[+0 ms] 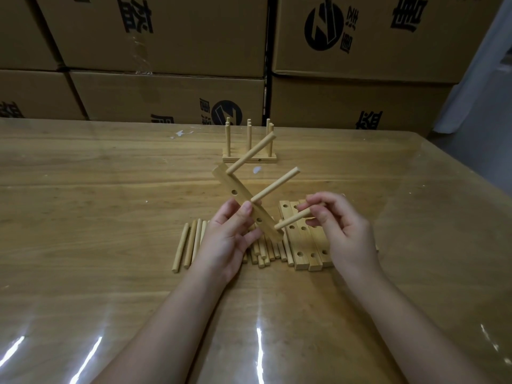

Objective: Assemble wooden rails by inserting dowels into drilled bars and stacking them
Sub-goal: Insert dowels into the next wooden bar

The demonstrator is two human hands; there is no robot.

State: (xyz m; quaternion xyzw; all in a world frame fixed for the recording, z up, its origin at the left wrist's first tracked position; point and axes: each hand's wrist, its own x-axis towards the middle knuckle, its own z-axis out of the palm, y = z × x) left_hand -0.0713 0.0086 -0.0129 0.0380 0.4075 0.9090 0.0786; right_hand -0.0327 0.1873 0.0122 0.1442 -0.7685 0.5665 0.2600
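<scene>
Nearest, both forearms reach in over the table [110,189]. Left hand [230,242] grips a drilled bar [243,200], fingers and thumb curled round its middle, holding it tilted above the stock with its far end raised. Right hand [346,234] pinches a dowel [293,218] between thumb and fingertips, tip at the bar's near end; cannot tell whether it has entered a hole yet. Two seated dowels [275,187] already stick out of the bar toward the far right. This bar looks one dowel short of complete. Under the hands, loose dowels [188,245] lie in a row to the left, and flat bars [304,245] with open holes lie just right of them, so plenty of stock is left. Farther off, centre, finished rails [249,158] stand stacked with dowels upright, only a few done so far. Cardboard boxes [166,37] wall the far edge.
</scene>
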